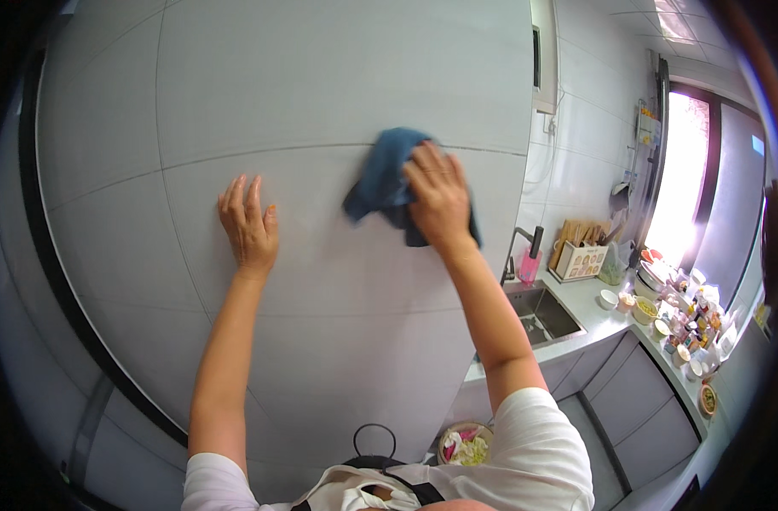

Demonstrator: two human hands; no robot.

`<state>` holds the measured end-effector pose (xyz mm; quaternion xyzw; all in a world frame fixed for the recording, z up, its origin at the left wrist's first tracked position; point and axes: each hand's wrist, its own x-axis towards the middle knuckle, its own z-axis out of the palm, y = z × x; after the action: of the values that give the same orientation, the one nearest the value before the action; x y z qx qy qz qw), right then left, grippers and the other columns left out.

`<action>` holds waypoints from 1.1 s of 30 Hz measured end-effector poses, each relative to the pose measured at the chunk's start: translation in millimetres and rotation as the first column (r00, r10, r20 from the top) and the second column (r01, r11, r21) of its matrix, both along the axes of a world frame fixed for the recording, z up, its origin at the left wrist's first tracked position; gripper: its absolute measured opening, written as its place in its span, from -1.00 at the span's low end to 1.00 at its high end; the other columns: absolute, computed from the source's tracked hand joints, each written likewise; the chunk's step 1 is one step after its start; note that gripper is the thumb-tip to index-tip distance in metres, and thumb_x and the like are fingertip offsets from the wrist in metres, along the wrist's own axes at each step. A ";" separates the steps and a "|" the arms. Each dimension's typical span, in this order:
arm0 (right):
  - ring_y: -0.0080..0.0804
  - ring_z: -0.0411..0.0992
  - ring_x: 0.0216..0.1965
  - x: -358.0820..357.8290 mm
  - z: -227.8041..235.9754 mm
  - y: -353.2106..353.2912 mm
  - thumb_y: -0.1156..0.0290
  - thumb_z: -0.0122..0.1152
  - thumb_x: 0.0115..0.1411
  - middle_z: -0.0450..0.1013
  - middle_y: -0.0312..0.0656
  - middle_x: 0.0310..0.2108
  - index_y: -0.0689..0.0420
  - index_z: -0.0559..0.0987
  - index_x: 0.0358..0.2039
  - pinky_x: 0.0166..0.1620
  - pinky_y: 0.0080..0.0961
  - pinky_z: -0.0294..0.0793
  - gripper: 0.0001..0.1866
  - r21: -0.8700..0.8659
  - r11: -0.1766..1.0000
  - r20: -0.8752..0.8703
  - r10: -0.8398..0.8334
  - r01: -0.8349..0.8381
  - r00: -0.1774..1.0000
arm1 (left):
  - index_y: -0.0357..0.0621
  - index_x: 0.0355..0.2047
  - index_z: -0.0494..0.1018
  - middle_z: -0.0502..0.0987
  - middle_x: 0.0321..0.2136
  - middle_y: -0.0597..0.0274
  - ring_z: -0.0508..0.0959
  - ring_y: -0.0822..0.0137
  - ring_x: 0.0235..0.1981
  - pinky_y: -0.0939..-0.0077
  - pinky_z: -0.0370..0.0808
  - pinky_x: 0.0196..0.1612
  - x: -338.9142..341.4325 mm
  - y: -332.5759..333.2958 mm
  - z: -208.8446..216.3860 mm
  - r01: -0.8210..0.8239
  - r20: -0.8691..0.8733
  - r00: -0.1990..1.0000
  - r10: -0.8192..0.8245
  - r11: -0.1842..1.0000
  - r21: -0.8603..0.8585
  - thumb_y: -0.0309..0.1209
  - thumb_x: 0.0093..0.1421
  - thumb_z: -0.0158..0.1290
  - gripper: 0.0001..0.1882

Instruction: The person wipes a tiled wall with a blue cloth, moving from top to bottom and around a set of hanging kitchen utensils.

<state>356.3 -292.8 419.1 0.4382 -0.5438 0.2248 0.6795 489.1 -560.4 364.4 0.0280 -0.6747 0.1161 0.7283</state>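
Observation:
A blue cloth (385,180) lies pressed against the light grey tiled wall (321,94), just under a horizontal tile joint. On top of it is my right hand (438,192), fingers pointing up and bent over its right part; the cloth hangs out loosely to the left and below and looks slightly blurred. My left hand (249,223) rests on the same wall further left, holding nothing, with its fingers stretched upward and somewhat apart. Both of my forearms reach up from the lower edge.
Right of the wall's edge are a sink (538,313) with a black-handled faucet (535,243) and a pink bottle (530,266). Bowls, jars and bottles crowd the counter (587,298) by the window (687,170). A waste bin (447,447) holding scraps stands low near my right arm.

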 end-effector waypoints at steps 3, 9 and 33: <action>-0.04 0.25 0.10 -48.6 21.3 49.4 0.61 0.04 -0.15 0.36 -0.04 0.00 0.19 0.49 -0.17 0.15 -0.20 0.10 -0.58 -0.397 0.903 0.024 -0.166 0.162 0.986 | -0.11 0.13 0.18 0.10 0.15 0.11 0.05 0.13 0.22 0.03 -0.06 0.24 -1.5 8.2 24.5 -0.025 0.004 1.000 0.025 1.000 -0.004 -0.34 0.22 -0.16 -0.54; 0.03 0.18 0.13 -51.1 43.0 71.6 0.50 0.16 -0.04 0.24 0.02 0.12 0.29 0.32 0.05 0.15 -0.16 0.08 -0.43 -0.430 0.903 0.033 0.005 0.010 0.999 | -0.13 0.11 0.23 0.18 0.15 0.14 0.10 0.12 0.21 0.09 -0.01 0.24 -3.6 4.2 20.7 0.017 -0.047 0.999 -0.018 1.000 -0.020 -0.36 0.19 -0.15 -0.55; 0.04 0.10 0.19 -6.2 17.5 27.8 0.43 0.25 -0.03 0.18 0.14 0.12 0.38 0.37 -0.06 0.19 -0.18 0.09 -0.49 0.034 0.994 0.093 -0.111 0.109 0.989 | -0.05 0.08 0.29 0.20 0.13 0.16 0.12 0.14 0.19 0.00 -0.05 0.23 13.5 -9.9 27.0 0.141 0.132 0.983 -0.127 0.985 -0.102 -0.37 0.11 -0.03 -0.52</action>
<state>350.1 -265.0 436.6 0.4061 -0.6018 0.1997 0.6581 502.5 -570.4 391.4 -0.0655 -0.7118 0.1055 0.6914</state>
